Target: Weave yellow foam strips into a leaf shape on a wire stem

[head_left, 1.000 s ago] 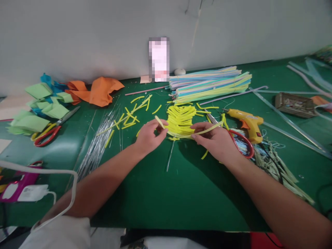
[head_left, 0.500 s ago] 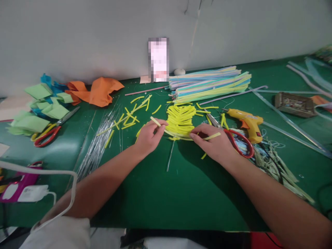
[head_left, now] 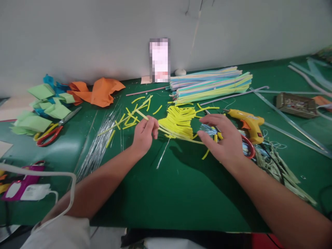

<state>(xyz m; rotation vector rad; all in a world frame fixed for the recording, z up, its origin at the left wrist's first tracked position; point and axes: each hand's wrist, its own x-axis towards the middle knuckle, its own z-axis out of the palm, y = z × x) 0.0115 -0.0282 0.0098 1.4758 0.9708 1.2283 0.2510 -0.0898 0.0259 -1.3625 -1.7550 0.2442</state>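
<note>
Left hand (head_left: 144, 136): thumb and fingertips pressed together, pinching a pale strip; the other fingers curl in toward the palm.
Right hand (head_left: 225, 140): thumb and fingers spread well apart in a wide curve, with nothing seen gripped between them.
Pale strip (head_left: 141, 114): one end sticks out past the left fingertips; the rest runs along the near edge of the yellow piece to beside the right thumb. Whether it touches that thumb, the viewer cannot tell.
Yellow piece (head_left: 183, 121): lying between the two hands, just beside the left fingertips and apart from the right ones, its short ribs packed closely.
Wire stem (head_left: 163, 155): pointing from the yellow piece toward the person, between the hands.
Blue strands (head_left: 208, 129): visible through the gap between right thumb and fingers.
Red scissors (head_left: 253, 149): partly hidden behind the right hand.
Glue gun (head_left: 249, 122): beyond the right fingers, to their right.
Yellow bits (head_left: 129, 119): scattered beyond and left of the left fingers.
</note>
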